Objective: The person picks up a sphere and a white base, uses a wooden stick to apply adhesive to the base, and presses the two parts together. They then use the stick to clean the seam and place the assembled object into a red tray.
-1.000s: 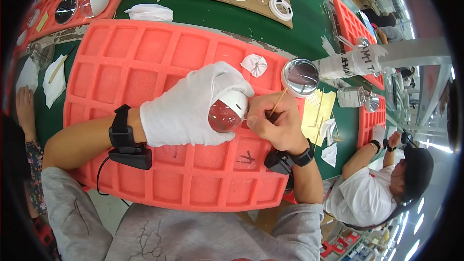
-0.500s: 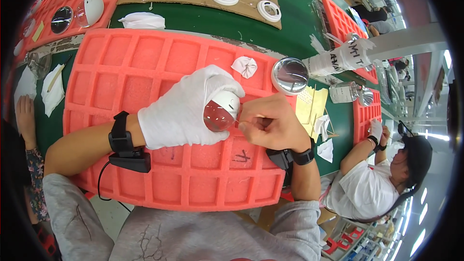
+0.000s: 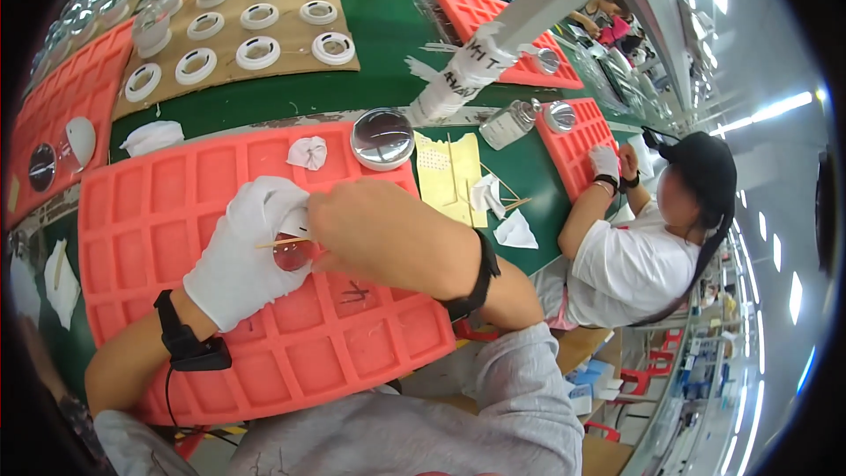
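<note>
My left hand (image 3: 231,256), in a white glove, is closed round a small dome camera cover (image 3: 293,255) with a white shell and a clear dome, held above the pink foam tray. The tray's red shows through the dome. Bare and closed, my right hand (image 3: 352,222) lies against the cover's right side, its back toward me and its fingertips hidden. From it a thin wooden stick (image 3: 271,245) runs leftward across the dome; its right end is out of sight behind the hand.
On the pink foam tray (image 3: 291,360) lie a crumpled white cloth (image 3: 307,152) and a large clear dome (image 3: 382,138). Yellow paper (image 3: 448,178) with sticks, white scraps and a glass bottle (image 3: 509,123) are to the right. White rings cover a cardboard sheet (image 3: 291,40). A co-worker (image 3: 643,220) sits at right.
The whole view has swung to the right. My right hand has turned and come further over the cover, and the stick now shows lying across the dome. My left hand keeps its hold.
</note>
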